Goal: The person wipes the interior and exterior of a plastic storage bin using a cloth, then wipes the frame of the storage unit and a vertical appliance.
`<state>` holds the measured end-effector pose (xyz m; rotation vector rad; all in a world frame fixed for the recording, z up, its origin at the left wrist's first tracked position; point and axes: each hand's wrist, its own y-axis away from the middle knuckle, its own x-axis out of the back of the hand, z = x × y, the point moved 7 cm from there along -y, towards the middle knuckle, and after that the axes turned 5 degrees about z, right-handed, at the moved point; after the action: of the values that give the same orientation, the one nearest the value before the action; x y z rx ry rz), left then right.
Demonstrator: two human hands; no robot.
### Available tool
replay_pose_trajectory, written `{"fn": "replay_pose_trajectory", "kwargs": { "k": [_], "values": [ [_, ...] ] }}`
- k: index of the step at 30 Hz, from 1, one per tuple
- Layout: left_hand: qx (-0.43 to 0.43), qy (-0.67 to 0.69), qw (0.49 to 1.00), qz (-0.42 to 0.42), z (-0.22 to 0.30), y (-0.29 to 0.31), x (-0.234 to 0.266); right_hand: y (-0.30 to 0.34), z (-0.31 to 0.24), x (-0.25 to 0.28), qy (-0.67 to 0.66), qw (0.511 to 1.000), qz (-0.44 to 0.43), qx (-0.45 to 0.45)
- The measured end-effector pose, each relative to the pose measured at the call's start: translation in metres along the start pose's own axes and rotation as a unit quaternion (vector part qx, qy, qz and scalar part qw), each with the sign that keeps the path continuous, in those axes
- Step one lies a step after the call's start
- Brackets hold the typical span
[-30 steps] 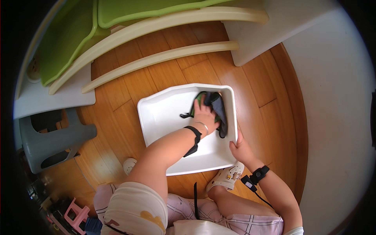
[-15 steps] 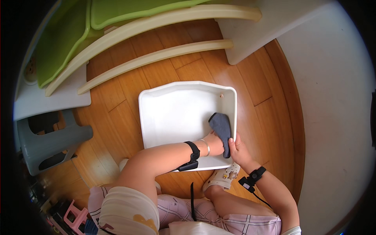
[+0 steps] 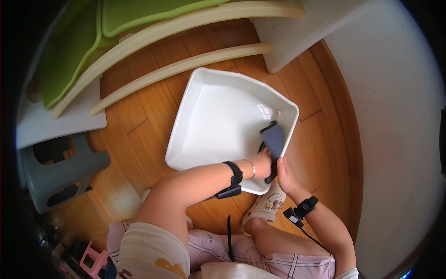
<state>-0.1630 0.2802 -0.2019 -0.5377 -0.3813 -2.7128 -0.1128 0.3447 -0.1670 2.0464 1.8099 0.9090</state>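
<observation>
A white plastic bin (image 3: pixel 218 116) sits turned at an angle on the wooden floor in front of me. My left hand (image 3: pixel 261 163) reaches inside it, fingers closed on a blue-grey cloth (image 3: pixel 274 137) with a dark edge. The cloth lies against the bin's right wall, and its lower end hangs below my fingers. Outside that same wall, my right hand (image 3: pixel 289 178) grips the rim, thumb up at the edge; its other fingers are mostly hidden.
A rack with cream rails (image 3: pixel 186 60) and green trays (image 3: pixel 139 16) stands beyond the bin. At left is a grey stool (image 3: pixel 60 169); a pale wall (image 3: pixel 399 153) rises at right. My shoe (image 3: pixel 265 204) is close to the bin's near corner.
The bin has turned clockwise, its far left corner swinging away from me and its right side coming round. Both hands stay at the right wall; my left has shifted slightly right with the cloth.
</observation>
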Motion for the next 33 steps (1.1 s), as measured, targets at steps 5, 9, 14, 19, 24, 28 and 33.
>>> {"fn": "replay_pose_trajectory", "kwargs": {
  "k": [5,9,14,19,24,28,33],
  "values": [
    [-0.030,-0.026,0.985,-0.171,-0.009,0.033,-0.052,-0.006,0.005,0.002,0.053,0.995,0.059,0.054],
    [-0.052,-0.189,0.899,-0.391,0.012,0.050,-0.041,-0.007,0.001,0.000,0.127,0.981,0.142,0.039],
    [-0.012,-0.197,0.887,-0.417,0.022,0.071,-0.005,-0.010,-0.002,-0.002,0.170,0.978,0.121,0.017],
    [0.382,-0.131,0.843,-0.356,-0.032,0.108,0.057,-0.014,-0.003,-0.003,0.214,0.972,0.101,0.003],
    [0.408,-0.229,0.792,-0.391,-0.083,0.140,0.077,-0.017,-0.005,0.001,0.226,0.969,0.093,0.020],
    [0.362,-0.305,0.778,-0.413,-0.080,0.126,0.095,-0.016,-0.009,0.000,0.217,0.972,0.086,-0.009],
    [0.308,-0.463,0.829,-0.062,-0.097,0.093,0.142,-0.019,0.004,0.000,0.199,0.977,0.080,0.013]
  ]
}}
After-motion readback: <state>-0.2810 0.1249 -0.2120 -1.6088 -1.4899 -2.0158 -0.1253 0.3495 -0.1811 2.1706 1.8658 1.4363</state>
